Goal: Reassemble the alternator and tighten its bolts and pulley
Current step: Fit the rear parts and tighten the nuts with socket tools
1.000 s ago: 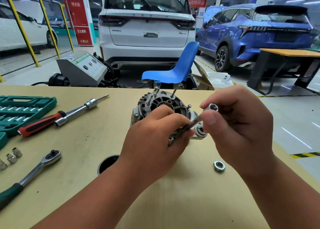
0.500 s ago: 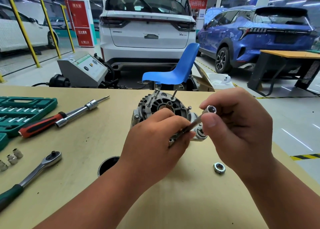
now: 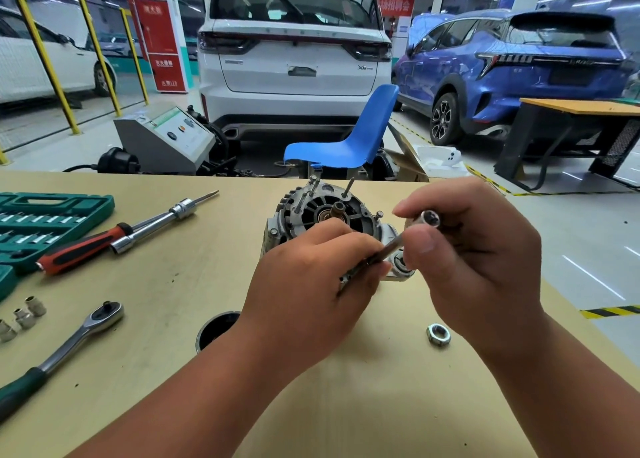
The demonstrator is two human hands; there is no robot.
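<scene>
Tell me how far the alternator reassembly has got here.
Done: the alternator housing looks closed up. In hand: the left hand and right hand hold a thin rod with a socket end. Left: several long bolts stand proud, the shaft carries no pulley, the nut lies loose, and the ratchet lies unused.

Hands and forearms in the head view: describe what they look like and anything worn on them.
Both are a person's bare limbs. The left hand and right hand wear no gloves, and no ring shows. The left forearm and right forearm are uncovered as far as the frame edge: no sleeve, watch or band in view.
</scene>
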